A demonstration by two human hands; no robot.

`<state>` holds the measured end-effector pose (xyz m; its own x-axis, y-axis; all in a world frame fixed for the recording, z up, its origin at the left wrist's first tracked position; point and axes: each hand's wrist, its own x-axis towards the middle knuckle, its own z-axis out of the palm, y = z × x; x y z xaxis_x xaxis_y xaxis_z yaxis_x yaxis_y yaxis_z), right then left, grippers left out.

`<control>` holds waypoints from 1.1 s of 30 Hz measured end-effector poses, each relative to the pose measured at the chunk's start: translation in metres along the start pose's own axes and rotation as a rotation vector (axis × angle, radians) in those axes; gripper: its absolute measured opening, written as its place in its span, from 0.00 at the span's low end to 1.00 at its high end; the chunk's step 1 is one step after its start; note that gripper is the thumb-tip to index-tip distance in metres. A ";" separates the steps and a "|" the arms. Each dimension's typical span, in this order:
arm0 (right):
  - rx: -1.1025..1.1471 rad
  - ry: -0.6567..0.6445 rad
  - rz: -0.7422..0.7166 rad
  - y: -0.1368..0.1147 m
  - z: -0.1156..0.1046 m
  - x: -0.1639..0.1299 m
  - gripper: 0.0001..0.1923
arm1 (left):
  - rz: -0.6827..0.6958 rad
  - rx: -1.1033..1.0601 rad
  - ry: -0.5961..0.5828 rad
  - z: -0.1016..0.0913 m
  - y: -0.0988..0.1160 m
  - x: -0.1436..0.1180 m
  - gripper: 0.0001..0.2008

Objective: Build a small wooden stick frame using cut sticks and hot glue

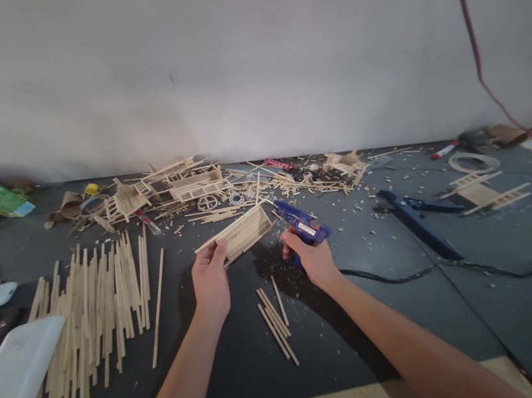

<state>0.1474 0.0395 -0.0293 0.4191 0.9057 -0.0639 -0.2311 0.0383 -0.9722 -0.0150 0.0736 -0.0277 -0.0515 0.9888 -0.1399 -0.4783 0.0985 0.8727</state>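
- Stick-built box (241, 235) is gripped near its left end by the left hand (211, 275), thumb over the near edge; it is held above the dark tabletop (370, 344), tilted with the far end higher.
- Glue gun (300, 224) is grasped by the handle in the right hand (311, 256); whether the trigger is pressed cannot be told.
- The nozzle (268, 201) is pointed at the raised end of the box; whether it is touching cannot be made out, nor can any fresh bead of glue.
- For clean work, the box should be braced firmly, the tip brought close to the joint, and only a small bead squeezed out.
- Fingertips are best placed well away from the nozzle, which is probably hot.
- Below the hands, a few short sticks (275, 322) are laid loose within easy reach.
- The black cord (400, 280) is trailed off to the right; enough slack should be allowed so that the gun is not tugged.
- Farther left, many longer sticks (86, 308) are spread.
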 end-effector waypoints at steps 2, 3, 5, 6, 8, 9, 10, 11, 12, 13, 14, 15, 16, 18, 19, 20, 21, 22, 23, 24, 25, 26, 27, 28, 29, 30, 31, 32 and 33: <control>-0.017 -0.012 0.009 -0.001 0.000 -0.001 0.11 | 0.022 0.018 0.014 -0.001 -0.002 0.001 0.13; -0.021 -0.013 0.009 -0.001 0.000 -0.001 0.11 | 0.025 0.027 0.017 -0.001 -0.003 0.001 0.13; -0.021 -0.009 0.007 -0.002 0.000 -0.001 0.11 | 0.014 0.034 0.020 -0.002 -0.004 0.001 0.14; -0.022 -0.006 0.008 -0.002 0.000 -0.001 0.12 | 0.005 0.032 0.027 -0.002 -0.004 0.001 0.14; -0.042 -0.003 0.018 -0.001 0.000 0.000 0.12 | -0.008 0.018 0.038 -0.001 -0.003 0.001 0.14; -0.058 -0.003 0.025 -0.001 0.000 0.000 0.12 | -0.013 0.012 0.037 -0.001 -0.002 0.001 0.14; -0.075 -0.004 0.031 0.000 0.000 0.000 0.12 | -0.017 0.007 0.032 0.000 -0.001 0.001 0.14; -0.089 -0.004 0.036 0.000 0.000 0.000 0.12 | -0.021 0.003 0.024 0.000 0.000 0.001 0.14; -0.099 -0.005 0.040 0.000 0.000 0.000 0.12 | -0.024 -0.002 0.013 0.001 0.001 0.001 0.14; -0.105 -0.008 0.042 0.001 0.000 0.000 0.12 | -0.025 -0.007 0.003 0.001 0.002 0.000 0.14; -0.108 -0.009 0.044 0.001 0.000 0.000 0.12 | -0.025 -0.012 -0.004 0.002 0.002 0.000 0.14; -0.112 -0.012 0.047 0.002 0.000 0.001 0.12 | -0.027 -0.013 -0.006 0.002 0.003 0.000 0.14; -0.116 -0.016 0.050 0.002 0.000 0.001 0.12 | -0.028 -0.010 -0.003 0.002 0.003 0.000 0.14; -0.124 -0.022 0.057 0.003 0.000 0.001 0.13 | -0.030 -0.001 0.010 0.003 0.004 -0.001 0.13; -0.128 -0.024 0.060 0.004 0.000 0.001 0.13 | -0.029 0.000 0.014 0.003 0.004 -0.001 0.13; -0.131 -0.026 0.062 0.004 0.000 0.001 0.13 | -0.028 -0.004 0.013 0.003 0.004 -0.001 0.13; -0.134 -0.027 0.063 0.004 0.000 0.002 0.13 | -0.028 -0.011 0.008 0.004 0.004 -0.001 0.13; -0.137 -0.028 0.063 0.004 0.000 0.002 0.12 | -0.028 -0.017 0.003 0.004 0.004 -0.001 0.13; -0.139 -0.029 0.064 0.004 0.000 0.002 0.12 | -0.028 -0.022 -0.001 0.003 0.004 -0.002 0.12; -0.140 -0.028 0.064 0.004 0.000 0.002 0.12 | -0.028 -0.023 -0.001 0.003 0.004 -0.002 0.12; -0.140 -0.028 0.064 0.004 0.001 0.002 0.12 | -0.028 -0.021 0.004 0.003 0.004 -0.002 0.12; -0.139 -0.027 0.065 0.004 0.001 0.002 0.12 | -0.027 -0.020 0.011 0.003 0.003 -0.001 0.12; -0.137 -0.025 0.065 0.004 0.001 0.002 0.12 | -0.026 -0.018 0.015 0.002 0.003 -0.001 0.12; -0.136 -0.023 0.065 0.004 0.002 0.002 0.12 | -0.026 -0.017 0.014 0.002 0.003 -0.001 0.12; -0.134 -0.020 0.065 0.004 0.002 0.002 0.11 | -0.026 -0.016 0.011 0.002 0.003 -0.001 0.12; -0.133 -0.015 0.064 0.004 0.002 0.002 0.11 | -0.026 -0.015 0.008 0.002 0.003 -0.001 0.12; -0.133 -0.012 0.064 0.004 0.002 0.002 0.11 | -0.027 -0.014 0.007 0.002 0.003 -0.001 0.12; -0.135 -0.010 0.064 0.004 0.002 0.003 0.11 | -0.029 -0.014 0.005 0.003 0.003 -0.001 0.12; -0.138 -0.009 0.063 0.005 0.003 0.003 0.11 | -0.029 -0.015 0.004 0.003 0.003 -0.002 0.12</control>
<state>0.1453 0.0435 -0.0335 0.3993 0.9083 -0.1247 -0.1333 -0.0771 -0.9881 -0.0136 0.0726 -0.0237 -0.0408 0.9852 -0.1665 -0.4930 0.1251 0.8610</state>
